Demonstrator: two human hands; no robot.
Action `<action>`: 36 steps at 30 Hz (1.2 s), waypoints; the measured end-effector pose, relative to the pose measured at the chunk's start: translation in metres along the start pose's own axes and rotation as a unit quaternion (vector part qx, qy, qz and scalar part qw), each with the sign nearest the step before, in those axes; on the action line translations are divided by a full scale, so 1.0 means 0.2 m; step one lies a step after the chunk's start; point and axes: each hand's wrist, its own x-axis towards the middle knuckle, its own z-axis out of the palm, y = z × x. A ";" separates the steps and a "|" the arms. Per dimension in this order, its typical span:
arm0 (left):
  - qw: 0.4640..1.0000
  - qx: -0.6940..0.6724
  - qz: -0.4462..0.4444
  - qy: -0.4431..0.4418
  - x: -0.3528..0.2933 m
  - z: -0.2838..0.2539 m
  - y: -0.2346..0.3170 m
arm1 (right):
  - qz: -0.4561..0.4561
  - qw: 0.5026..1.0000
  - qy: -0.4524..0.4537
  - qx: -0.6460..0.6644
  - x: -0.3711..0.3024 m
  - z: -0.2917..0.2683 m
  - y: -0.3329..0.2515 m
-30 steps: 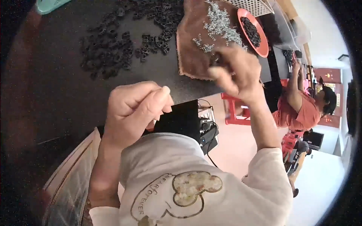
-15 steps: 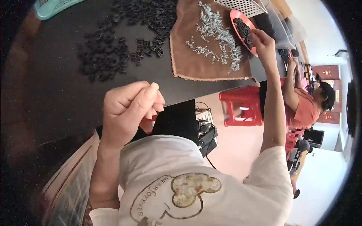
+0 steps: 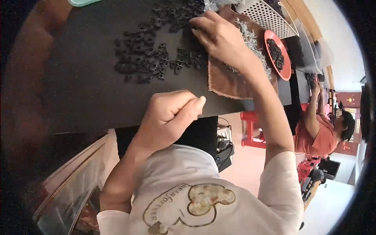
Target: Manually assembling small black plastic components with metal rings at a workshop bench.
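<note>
your left hand (image 3: 168, 119) is curling shut in a loose fist, thumb pressed along the forefinger; whether it's pinching anything, i cannot tell. it's hovering over the desk's (image 3: 78, 90) near edge, wrist bent back toward your chest. your right hand (image 3: 221, 37) is stretching far forward, fingers spread down onto the black plastic parts (image 3: 149, 64) heaped toward the far edge, beside the brown cloth (image 3: 227, 80) holding the silver springs (image 3: 256, 47), likely kept together there.

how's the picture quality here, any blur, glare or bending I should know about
Head view: strong fisheye with a black rim, so the dark table edge bends; the room at right is washed out; the left side is dim and reddish; the right hand over the black parts is slightly soft, the left hand sharper.
</note>
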 end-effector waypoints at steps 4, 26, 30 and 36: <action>1.000 0.009 -0.005 -0.004 0.00 -0.01 0.03 | -0.008 0.998 -0.021 -0.066 0.10 0.13 0.04; 0.996 0.027 0.082 0.001 -0.01 -0.02 -0.02 | -0.085 0.996 -0.029 -0.029 0.30 0.15 -0.13; 0.996 0.037 0.083 0.003 0.00 -0.03 -0.02 | -0.095 0.992 -0.051 -0.059 0.35 0.20 -0.10; 0.996 0.007 0.086 0.000 0.00 -0.03 -0.02 | -0.073 0.988 -0.126 -0.044 0.27 0.14 -0.11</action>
